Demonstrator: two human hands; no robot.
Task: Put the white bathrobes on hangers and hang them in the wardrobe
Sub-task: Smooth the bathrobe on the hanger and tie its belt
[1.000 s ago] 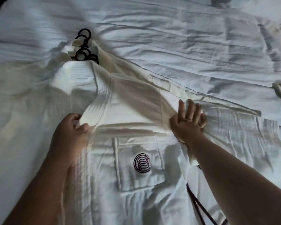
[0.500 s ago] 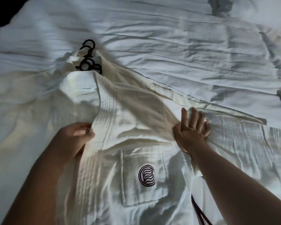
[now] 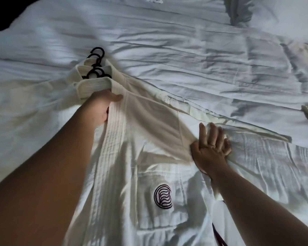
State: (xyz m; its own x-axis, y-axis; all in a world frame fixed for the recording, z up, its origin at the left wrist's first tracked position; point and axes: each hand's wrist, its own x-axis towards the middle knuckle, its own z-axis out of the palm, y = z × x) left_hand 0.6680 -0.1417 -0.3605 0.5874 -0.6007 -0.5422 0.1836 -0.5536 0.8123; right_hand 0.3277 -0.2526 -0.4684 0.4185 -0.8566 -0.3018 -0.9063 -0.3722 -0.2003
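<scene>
A white bathrobe (image 3: 149, 132) lies spread on the bed, with a dark round logo on its chest pocket (image 3: 163, 196). Black hanger hooks (image 3: 96, 65) stick out at the stacked collars, top left. My left hand (image 3: 102, 105) grips the ribbed collar band just below the neck. My right hand (image 3: 211, 147) presses flat on the robe's shoulder and sleeve area, fingers straight and spread.
The crumpled white bed sheet (image 3: 185, 59) fills the view behind the robe. A dark strap (image 3: 219, 235) shows under my right forearm at the bottom. A pillow (image 3: 242, 11) sits at the far top right. The bed's dark edge is at the top left.
My left hand slid up along the collar band from the chest to just below the neck. My right hand stayed pressed on the sleeve.
</scene>
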